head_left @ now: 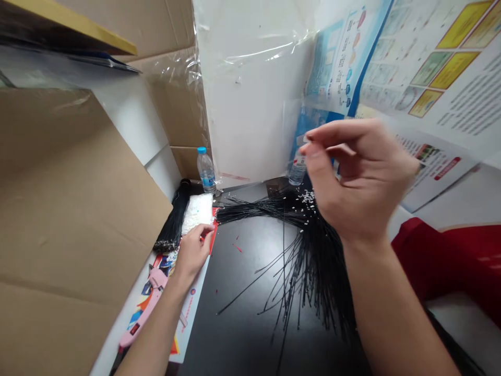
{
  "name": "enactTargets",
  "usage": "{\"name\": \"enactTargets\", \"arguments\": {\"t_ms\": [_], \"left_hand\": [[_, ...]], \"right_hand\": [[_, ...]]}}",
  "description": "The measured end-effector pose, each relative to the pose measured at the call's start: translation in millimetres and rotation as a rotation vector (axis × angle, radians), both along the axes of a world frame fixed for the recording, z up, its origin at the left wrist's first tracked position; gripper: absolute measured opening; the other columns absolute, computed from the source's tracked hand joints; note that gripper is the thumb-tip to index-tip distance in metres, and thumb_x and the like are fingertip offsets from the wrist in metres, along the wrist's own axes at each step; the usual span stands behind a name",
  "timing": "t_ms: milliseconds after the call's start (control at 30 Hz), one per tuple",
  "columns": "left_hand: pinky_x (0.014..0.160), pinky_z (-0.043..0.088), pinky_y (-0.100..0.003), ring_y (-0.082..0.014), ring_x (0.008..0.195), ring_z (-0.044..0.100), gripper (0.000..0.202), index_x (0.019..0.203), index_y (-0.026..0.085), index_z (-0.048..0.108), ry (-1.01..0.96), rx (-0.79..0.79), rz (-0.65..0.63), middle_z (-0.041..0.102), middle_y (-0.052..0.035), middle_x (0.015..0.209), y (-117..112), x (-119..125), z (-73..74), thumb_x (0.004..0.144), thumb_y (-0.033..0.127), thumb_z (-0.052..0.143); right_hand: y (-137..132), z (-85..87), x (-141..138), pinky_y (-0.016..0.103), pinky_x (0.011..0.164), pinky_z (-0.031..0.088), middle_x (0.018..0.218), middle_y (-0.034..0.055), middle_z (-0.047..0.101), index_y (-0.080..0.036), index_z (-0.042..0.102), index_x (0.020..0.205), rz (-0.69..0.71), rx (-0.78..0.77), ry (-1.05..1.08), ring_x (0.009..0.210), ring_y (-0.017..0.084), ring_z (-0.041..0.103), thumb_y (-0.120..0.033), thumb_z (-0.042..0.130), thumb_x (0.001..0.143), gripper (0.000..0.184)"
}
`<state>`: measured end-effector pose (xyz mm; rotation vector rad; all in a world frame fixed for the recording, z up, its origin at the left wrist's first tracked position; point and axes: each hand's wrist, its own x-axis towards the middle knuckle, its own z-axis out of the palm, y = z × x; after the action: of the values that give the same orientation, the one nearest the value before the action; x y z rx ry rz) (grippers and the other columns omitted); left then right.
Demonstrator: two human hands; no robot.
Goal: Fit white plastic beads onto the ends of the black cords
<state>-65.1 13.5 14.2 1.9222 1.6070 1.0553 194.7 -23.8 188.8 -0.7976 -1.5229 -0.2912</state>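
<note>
My right hand (356,183) is raised high over the right side of the table, thumb and forefinger pinched together. Whatever lies between those fingertips is too small and blurred to make out. My left hand (193,250) rests lower, beside a clear bag of small white pieces (198,211), with its thumb and fingers closed. What it holds, if anything, is hidden. Between the hands, a bundle of thin black wires (254,210) lies across the dark table. A larger spread of black wires (317,277) fans toward me under my right arm, and small white pieces (307,197) are scattered at its top.
A pink glue gun (146,308) lies on a printed sheet (188,318) by my left forearm. Another black wire bundle (178,211) is at the left. Two water bottles (206,169) stand at the back wall. A large cardboard panel (78,224) blocks the left side; red cloth (422,256) is at right.
</note>
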Motion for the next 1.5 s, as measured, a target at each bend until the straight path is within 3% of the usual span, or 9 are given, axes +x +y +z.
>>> {"name": "enactTargets", "arguments": {"t_ms": [100, 200, 267, 367, 500, 633, 1000, 1333, 1500], "left_hand": [[0.064, 0.051, -0.03, -0.0183, 0.073, 0.065, 0.027, 0.096, 0.018, 0.069, -0.315, -0.147, -0.05, 0.073, -0.0067, 0.093, -4, 8, 3.1, 0.084, 0.042, 0.065], [0.059, 0.049, -0.026, -0.0122, 0.061, 0.059, 0.036, 0.096, 0.016, 0.071, -0.567, -0.28, -0.147, 0.068, -0.0021, 0.082, -8, 16, 5.8, 0.076, 0.045, 0.076], [0.059, 0.048, -0.025, -0.0094, 0.057, 0.057, 0.038, 0.094, 0.015, 0.072, -0.666, -0.334, -0.193, 0.065, 0.0007, 0.075, -9, 22, 5.8, 0.072, 0.045, 0.081], [0.056, 0.047, -0.023, -0.0089, 0.058, 0.056, 0.045, 0.092, 0.014, 0.073, -0.784, -0.4, -0.219, 0.067, -0.0004, 0.075, -11, 28, 3.1, 0.067, 0.048, 0.086], [0.052, 0.046, -0.021, -0.0101, 0.061, 0.057, 0.05, 0.089, 0.013, 0.072, -0.884, -0.496, -0.274, 0.07, -0.0029, 0.076, -11, 35, -2.3, 0.06, 0.051, 0.09], [0.053, 0.046, -0.02, -0.0094, 0.061, 0.057, 0.052, 0.09, 0.012, 0.074, -0.927, -0.557, -0.305, 0.07, -0.0027, 0.074, -9, 37, -7.3, 0.058, 0.049, 0.092], [0.055, 0.043, -0.021, -0.0066, 0.052, 0.055, 0.047, 0.085, 0.013, 0.077, -0.849, -0.601, -0.277, 0.068, 0.0004, 0.07, -6, 32, -11.7, 0.059, 0.049, 0.091], [0.068, 0.055, -0.024, -0.0095, 0.064, 0.065, 0.05, 0.086, 0.015, 0.079, -0.981, -0.699, -0.244, 0.074, -0.002, 0.08, -5, 34, -15.1, 0.047, 0.041, 0.098], [0.069, 0.058, -0.026, -0.0125, 0.07, 0.066, 0.049, 0.083, 0.014, 0.076, -0.958, -0.663, -0.265, 0.073, -0.0033, 0.077, -6, 35, -14.7, 0.05, 0.044, 0.096]], "right_hand": [[-26, 20.1, 12, 0.034, 0.079, 0.054, 0.091, 0.001, 0.071, -0.025, 0.065, 0.099, -0.149, 0.121, -0.28, 0.08, 0.014, 0.064, -0.01, 0.06, 0.091, 0.017], [-32, 15.0, 8, 0.03, 0.072, 0.051, 0.087, 0.0012, 0.069, -0.025, 0.065, 0.097, -0.11, 0.001, -0.516, 0.075, 0.014, 0.062, -0.011, 0.056, 0.092, 0.017], [-25, -9.0, -2, 0.027, 0.064, 0.048, 0.087, 0.002, 0.068, -0.022, 0.065, 0.096, -0.022, -0.201, -0.568, 0.071, 0.013, 0.062, -0.014, 0.052, 0.094, 0.015], [-8, -68.3, -21, 0.025, 0.064, 0.045, 0.091, 0.0035, 0.071, -0.019, 0.065, 0.096, 0.049, -0.548, -0.589, 0.071, 0.013, 0.063, -0.014, 0.05, 0.093, 0.016], [5, -144.6, -41, 0.022, 0.06, 0.042, 0.083, 0.002, 0.071, -0.018, 0.066, 0.091, 0.229, -0.817, -0.276, 0.064, 0.01, 0.059, -0.013, 0.053, 0.089, 0.015], [4, -178.4, -53, 0.021, 0.054, 0.04, 0.075, 0.0015, 0.069, -0.017, 0.066, 0.086, 0.309, -0.948, 0.036, 0.055, 0.009, 0.051, -0.023, 0.054, 0.089, 0.014], [10, -200.5, -56, 0.021, 0.054, 0.04, 0.071, 0.0012, 0.064, -0.017, 0.066, 0.083, 0.417, -1.095, 0.244, 0.06, 0.01, 0.052, -0.038, 0.06, 0.086, 0.022], [9, -197.3, -55, 0.02, 0.052, 0.037, 0.066, -0.0011, 0.058, -0.016, 0.065, 0.079, 0.455, -1.125, 0.282, 0.056, 0.009, 0.045, -0.037, 0.062, 0.08, 0.021], [9, -197.6, -55, 0.02, 0.053, 0.037, 0.065, -0.0011, 0.058, -0.016, 0.065, 0.079, 0.459, -1.122, 0.282, 0.056, 0.009, 0.046, -0.037, 0.063, 0.081, 0.021]]}}
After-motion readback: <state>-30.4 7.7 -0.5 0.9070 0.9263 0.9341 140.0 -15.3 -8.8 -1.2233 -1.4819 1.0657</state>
